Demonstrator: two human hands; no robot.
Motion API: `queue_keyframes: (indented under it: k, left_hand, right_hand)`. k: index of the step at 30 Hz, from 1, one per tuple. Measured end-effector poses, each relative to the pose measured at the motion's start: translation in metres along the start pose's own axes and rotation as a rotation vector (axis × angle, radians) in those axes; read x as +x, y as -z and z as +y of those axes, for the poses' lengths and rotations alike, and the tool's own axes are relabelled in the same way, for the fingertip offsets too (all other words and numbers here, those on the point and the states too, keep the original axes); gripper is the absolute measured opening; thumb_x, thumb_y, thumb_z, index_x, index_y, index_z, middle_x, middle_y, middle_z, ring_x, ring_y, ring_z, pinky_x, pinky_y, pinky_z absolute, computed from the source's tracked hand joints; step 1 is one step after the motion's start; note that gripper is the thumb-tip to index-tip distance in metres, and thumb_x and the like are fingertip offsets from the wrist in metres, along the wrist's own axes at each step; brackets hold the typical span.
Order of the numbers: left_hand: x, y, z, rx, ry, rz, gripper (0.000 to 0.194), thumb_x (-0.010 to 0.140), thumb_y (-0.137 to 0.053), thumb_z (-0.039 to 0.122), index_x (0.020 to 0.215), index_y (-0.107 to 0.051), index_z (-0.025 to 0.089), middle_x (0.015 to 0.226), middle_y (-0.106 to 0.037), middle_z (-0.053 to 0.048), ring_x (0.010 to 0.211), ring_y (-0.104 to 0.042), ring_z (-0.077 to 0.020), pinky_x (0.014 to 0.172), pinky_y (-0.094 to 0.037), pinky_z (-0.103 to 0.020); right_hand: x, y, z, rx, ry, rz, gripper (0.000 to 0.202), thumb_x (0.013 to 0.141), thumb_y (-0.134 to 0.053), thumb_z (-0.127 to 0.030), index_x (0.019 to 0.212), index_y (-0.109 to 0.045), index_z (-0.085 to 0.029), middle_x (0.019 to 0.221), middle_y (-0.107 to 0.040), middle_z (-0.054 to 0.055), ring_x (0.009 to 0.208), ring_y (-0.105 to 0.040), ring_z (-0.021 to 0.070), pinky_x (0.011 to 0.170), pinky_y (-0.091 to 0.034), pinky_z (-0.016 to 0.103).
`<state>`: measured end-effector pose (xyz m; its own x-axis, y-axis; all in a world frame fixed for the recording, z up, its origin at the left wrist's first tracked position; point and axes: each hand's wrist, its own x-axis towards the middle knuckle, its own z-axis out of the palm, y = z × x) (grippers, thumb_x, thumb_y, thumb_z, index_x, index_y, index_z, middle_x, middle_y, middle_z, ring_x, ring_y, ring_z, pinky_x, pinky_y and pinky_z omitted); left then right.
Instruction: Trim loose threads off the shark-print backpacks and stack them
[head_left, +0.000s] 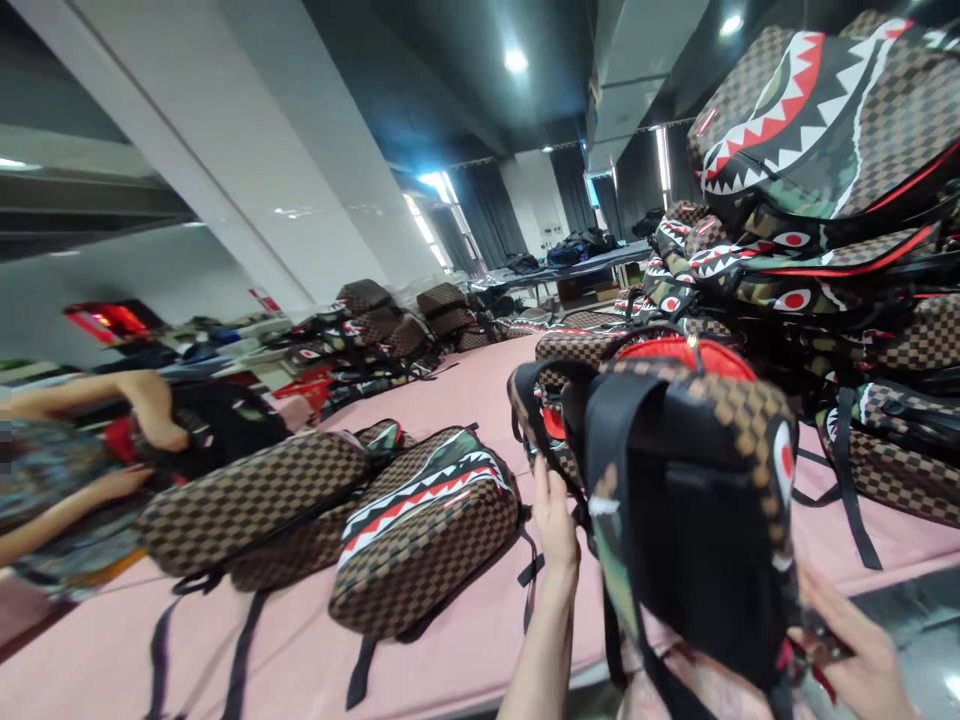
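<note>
A checkered brown backpack point(705, 540) with black back panel, shark-eye patch and red lining stands upright close in front of me, its top partly unzipped. My left hand point(556, 525) is at its left side, fingers closed at a black shoulder strap point(626, 430). My right hand point(855, 635) is by the lower right side, fingers closed around a small dark thing with a bit of red, too blurred to name. To the left lie a shark-mouth backpack point(427, 540) and another checkered backpack point(259, 495), straps hanging toward me.
A pink-covered table point(465, 390) runs away from me. Tall piles of shark-face backpacks point(817, 130) rise at the right, with more stacked bags point(375, 320) at the back. At the far left, a co-worker's arms point(97, 500) reach toward a black bag point(225, 430).
</note>
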<state>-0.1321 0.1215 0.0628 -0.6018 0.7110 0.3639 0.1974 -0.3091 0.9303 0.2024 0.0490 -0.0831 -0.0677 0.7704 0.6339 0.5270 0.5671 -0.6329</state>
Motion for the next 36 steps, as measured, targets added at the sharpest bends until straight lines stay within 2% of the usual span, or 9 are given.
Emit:
queue_keyframes:
  k: [4,7,12,15,17,19,23,28,36]
  left_hand:
    - [0.014,-0.001,0.049,-0.051,-0.199,0.035,0.048,0.083,-0.051,0.033,0.129,-0.044,0.024,0.139,-0.041,-0.002,0.130,-0.033,-0.0211,0.109,-0.025,-0.035]
    - [0.005,0.008,0.080,-0.029,-0.380,-0.039,0.041,0.083,-0.051,0.027,0.124,-0.049,0.025,0.135,-0.046,-0.003,0.127,-0.037,-0.0214,0.108,-0.027,-0.036]
    - [-0.014,0.011,0.125,0.167,-0.635,-0.483,0.031,0.084,-0.052,0.028,0.114,-0.056,0.024,0.117,-0.059,-0.006,0.112,-0.052,-0.0213,0.098,-0.039,-0.037]
    - [-0.018,-0.001,0.146,0.292,-0.762,-0.741,0.047,0.073,-0.065,0.038,0.116,-0.053,0.023,0.111,-0.062,-0.007,0.104,-0.056,-0.0217,0.091,-0.044,-0.036]
    - [-0.020,-0.014,0.156,0.402,-0.858,-0.808,0.058,0.064,-0.071,0.044,0.114,-0.053,0.020,0.105,-0.063,-0.008,0.097,-0.058,-0.0221,0.086,-0.046,-0.036]
    - [-0.022,-0.027,0.162,0.521,-0.944,-0.805,0.053,0.063,-0.071,0.045,0.107,-0.057,0.018,0.097,-0.064,-0.008,0.089,-0.058,-0.0214,0.079,-0.047,-0.035]
    - [-0.027,-0.047,0.165,0.676,-0.974,-0.755,0.011,0.080,-0.058,0.028,0.081,-0.063,0.019,0.077,-0.061,-0.004,0.073,-0.054,-0.0164,0.066,-0.045,-0.029]
    - [-0.033,-0.056,0.157,0.651,-0.900,-0.637,0.014,0.083,-0.049,0.019,0.071,-0.056,0.017,0.073,-0.057,-0.004,0.071,-0.051,-0.0161,0.065,-0.043,-0.029]
    - [-0.036,-0.056,0.153,0.605,-0.836,-0.596,0.016,0.085,-0.045,0.019,0.069,-0.049,0.018,0.071,-0.054,-0.003,0.071,-0.049,-0.0164,0.065,-0.040,-0.029]
  right_hand:
    - [-0.012,-0.019,-0.016,0.010,0.276,-0.075,0.035,0.080,-0.053,-0.026,0.114,-0.062,-0.023,0.109,-0.066,0.006,0.089,-0.066,0.0202,0.070,-0.056,0.018]
    - [-0.001,-0.018,-0.038,0.073,0.278,-0.020,0.036,0.078,-0.057,-0.032,0.113,-0.061,-0.022,0.099,-0.070,0.007,0.083,-0.068,0.0216,0.068,-0.057,0.022]
    - [0.041,-0.012,-0.083,0.225,0.242,0.029,0.021,0.076,-0.059,-0.021,0.096,-0.064,-0.022,0.075,-0.071,0.004,0.064,-0.068,0.0180,0.059,-0.055,0.022]
    - [0.059,-0.006,-0.103,0.254,0.148,-0.018,0.014,0.077,-0.056,-0.019,0.089,-0.062,-0.022,0.066,-0.067,0.000,0.053,-0.063,0.0134,0.050,-0.051,0.018]
    - [0.067,0.003,-0.113,0.226,0.036,-0.006,0.017,0.078,-0.056,-0.024,0.094,-0.058,-0.022,0.075,-0.067,0.002,0.061,-0.065,0.0144,0.053,-0.053,0.018]
    - [0.075,0.014,-0.120,0.172,-0.036,-0.010,0.027,0.081,-0.053,-0.030,0.107,-0.052,-0.022,0.092,-0.067,0.005,0.080,-0.066,0.0174,0.065,-0.055,0.020]
    - [0.097,0.035,-0.130,0.122,-0.053,-0.018,0.028,0.089,-0.040,-0.028,0.116,-0.044,-0.022,0.104,-0.063,0.007,0.094,-0.063,0.0168,0.071,-0.054,0.021]
    - [0.130,0.040,-0.143,0.180,-0.027,-0.075,0.019,0.085,-0.050,-0.031,0.103,-0.050,-0.022,0.089,-0.065,0.002,0.077,-0.065,0.0146,0.064,-0.053,0.019]
    - [0.151,0.035,-0.159,0.207,-0.007,-0.157,0.016,0.089,-0.044,-0.031,0.098,-0.053,-0.022,0.088,-0.066,0.002,0.078,-0.064,0.0139,0.068,-0.054,0.022]
